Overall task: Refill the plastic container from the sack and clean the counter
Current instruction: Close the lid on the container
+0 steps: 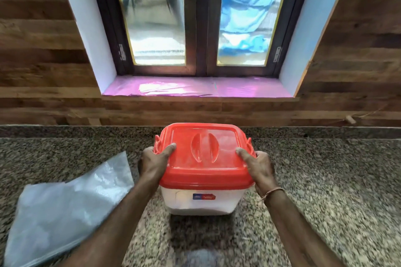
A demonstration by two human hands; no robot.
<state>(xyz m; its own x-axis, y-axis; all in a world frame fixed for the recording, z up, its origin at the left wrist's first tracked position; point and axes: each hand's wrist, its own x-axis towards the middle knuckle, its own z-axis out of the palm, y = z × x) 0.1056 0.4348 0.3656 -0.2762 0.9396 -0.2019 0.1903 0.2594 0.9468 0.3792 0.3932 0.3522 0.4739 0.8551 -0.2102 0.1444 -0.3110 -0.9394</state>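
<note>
Granite counter (325, 180), both hands gripping container (201, 201) by lid (206, 158)

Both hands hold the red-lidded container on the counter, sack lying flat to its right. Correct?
Not quite: the head view shows the sack lying flat to the left of the container, not the right. The rest stands: the left hand and right hand hold the red-lidded container on the counter.

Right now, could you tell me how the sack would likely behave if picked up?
The sack lies flat and creased on the counter, so it probably flops and weighs little. Its glossy surface suggests it may slip.
</note>
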